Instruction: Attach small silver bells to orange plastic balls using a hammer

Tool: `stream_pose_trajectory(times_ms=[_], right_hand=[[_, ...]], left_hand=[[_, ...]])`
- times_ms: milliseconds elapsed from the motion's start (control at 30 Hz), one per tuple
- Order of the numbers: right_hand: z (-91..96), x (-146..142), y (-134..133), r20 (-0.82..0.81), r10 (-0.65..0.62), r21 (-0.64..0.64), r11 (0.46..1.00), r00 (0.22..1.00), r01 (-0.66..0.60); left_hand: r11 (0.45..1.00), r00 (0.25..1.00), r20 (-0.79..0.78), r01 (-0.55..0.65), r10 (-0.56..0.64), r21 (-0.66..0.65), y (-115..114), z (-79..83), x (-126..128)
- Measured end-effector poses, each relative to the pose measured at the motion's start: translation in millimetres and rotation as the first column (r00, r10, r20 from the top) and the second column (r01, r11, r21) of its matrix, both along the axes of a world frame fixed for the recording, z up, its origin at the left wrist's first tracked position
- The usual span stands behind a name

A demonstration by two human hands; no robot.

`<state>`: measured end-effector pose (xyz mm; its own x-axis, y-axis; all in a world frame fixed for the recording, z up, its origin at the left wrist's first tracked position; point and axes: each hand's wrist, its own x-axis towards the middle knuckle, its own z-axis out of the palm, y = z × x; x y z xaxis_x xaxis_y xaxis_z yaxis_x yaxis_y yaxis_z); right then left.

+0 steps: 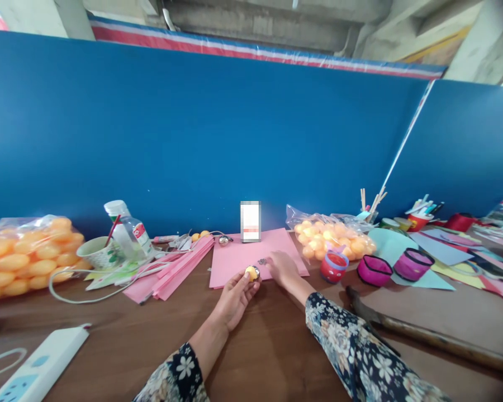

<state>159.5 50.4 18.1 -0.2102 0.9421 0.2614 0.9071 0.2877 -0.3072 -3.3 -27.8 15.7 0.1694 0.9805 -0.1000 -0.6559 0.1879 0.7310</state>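
Observation:
My left hand (238, 296) pinches a small round yellow object (252, 273) with a shiny silver edge, held just above the near edge of a pink paper sheet (230, 268). Over that sheet, my right hand (281, 268) reaches in with curled fingers. Its fingertips meet a small cluster of grey metal bits (262, 261); whether they grip any of it is hard to make out. A round silver metal piece (223, 240) lies at the sheet's far left. Behind both hands a phone-like upright screen (250, 222) stands on the paper, its picture blurred.
Bags of orange balls stand left (37, 257) and right (318, 234). Folded pink strips (184, 271), a paper cup (100, 254) and a bottle (129, 231) lie left. A red cup (334, 267), magenta bands (374, 270) and a wooden stick (427, 329) are right; a power strip (46, 363) sits front left.

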Motion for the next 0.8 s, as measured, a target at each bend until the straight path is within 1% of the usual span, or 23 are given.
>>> stream_pose_trajectory(times_ms=[133,400,600,800], right_hand=[[-4.4,-3.3,-0.5,-0.013,-0.027,0.009,1.000,1.000,0.027],[-8.7,-3.7,-6.2,-0.075,-0.069,0.017,0.997,0.995,0.071],[-7.9,-2.7,-8.3,-0.136,-0.115,0.010,0.993,0.984,0.117],[-6.4,-1.9,-11.5,-0.212,-0.126,0.012,0.991,0.969,0.131]], left_hand=[[1.000,1.000,0.015,-0.006,0.006,-0.020,-0.1,2.1,-0.7],[0.997,0.998,0.027,0.053,-0.051,-0.049,2.9,5.0,-1.6],[0.999,1.000,0.014,-0.009,0.009,-0.032,1.7,3.4,-1.3],[1.000,1.000,0.002,-0.003,0.003,-0.026,0.1,3.1,-1.6]])
